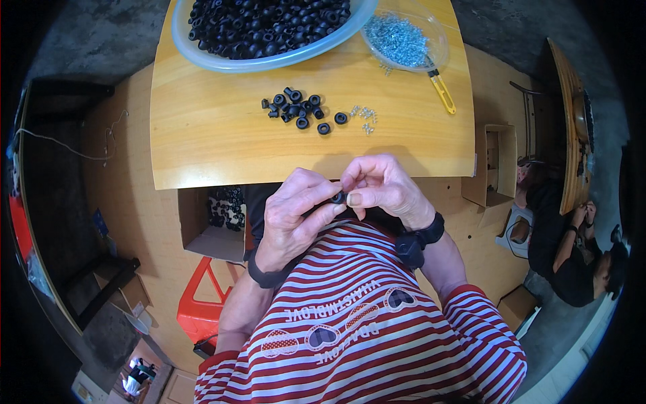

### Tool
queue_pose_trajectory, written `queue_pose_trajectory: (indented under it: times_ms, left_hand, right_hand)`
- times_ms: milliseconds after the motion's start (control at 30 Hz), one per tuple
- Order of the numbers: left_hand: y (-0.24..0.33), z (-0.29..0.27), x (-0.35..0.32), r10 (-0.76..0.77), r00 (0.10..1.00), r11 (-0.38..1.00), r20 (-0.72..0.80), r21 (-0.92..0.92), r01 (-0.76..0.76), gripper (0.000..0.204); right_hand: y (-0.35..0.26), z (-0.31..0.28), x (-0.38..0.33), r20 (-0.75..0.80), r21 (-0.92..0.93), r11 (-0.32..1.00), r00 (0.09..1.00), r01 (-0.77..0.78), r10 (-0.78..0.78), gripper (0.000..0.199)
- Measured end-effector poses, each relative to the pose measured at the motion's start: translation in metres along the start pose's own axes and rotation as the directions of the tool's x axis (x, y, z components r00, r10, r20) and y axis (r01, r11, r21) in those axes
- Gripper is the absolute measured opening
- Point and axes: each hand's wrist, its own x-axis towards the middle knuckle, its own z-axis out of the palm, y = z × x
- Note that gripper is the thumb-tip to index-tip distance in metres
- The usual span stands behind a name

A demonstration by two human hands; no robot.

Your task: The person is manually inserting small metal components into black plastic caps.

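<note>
Just off the table's near edge, my left hand (299,212) pinches a small round black cap-like piece (338,198) between thumb and fingers. My right hand (387,192) meets it from the other side, its thumb and fingertips closed against the piece. Whatever lies between the right fingertips is too small or hidden to make out. Beyond my hands, on the table, lies a loose group of similar black pieces (296,106), some showing a hole through the middle. To their right is a scatter of tiny clear or silvery bits (367,116).
A large translucent basin (269,66) full of black pieces stands at the table's far side. Beside it are a clear bowl (441,57) of small bluish bits and a yellow-handled tool (442,93). Cardboard boxes (219,246), a red stool (202,313) and another person (572,269) surround the table.
</note>
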Motion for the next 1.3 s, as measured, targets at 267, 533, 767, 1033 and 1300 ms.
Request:
queue_pose_trajectory:
  times_ms: [267,533,767,1033,1300]
  left_hand:
    - [0.003,-0.001,0.004,0.093,0.995,0.994,-0.036,-0.051,-0.095,0.032]
    - [-0.002,-0.001,0.0,0.037,0.998,0.995,-0.053,-0.096,-0.042,0.036]
    - [0.007,-0.008,0.004,0.084,0.994,0.994,0.064,0.069,-0.089,0.035]
    - [0.009,-0.008,0.006,0.12,0.988,0.99,0.092,0.057,-0.125,0.025]
    - [0.016,0.0,0.008,0.124,0.988,0.988,0.091,0.075,-0.131,0.021]
  right_hand:
    - [0.003,0.01,0.0,0.103,0.012,1.0,0.994,-0.018,0.017,0.019]
    - [0.025,0.029,0.005,-0.026,0.133,0.984,0.993,0.119,-0.117,0.012]
    - [0.033,0.025,0.005,0.016,0.114,0.991,0.997,0.07,-0.072,0.014]
    - [0.034,0.023,0.004,0.123,0.264,0.964,0.992,-0.018,-0.015,0.028]
    - [0.031,0.022,0.009,0.243,0.303,0.95,0.97,-0.074,-0.002,0.046]
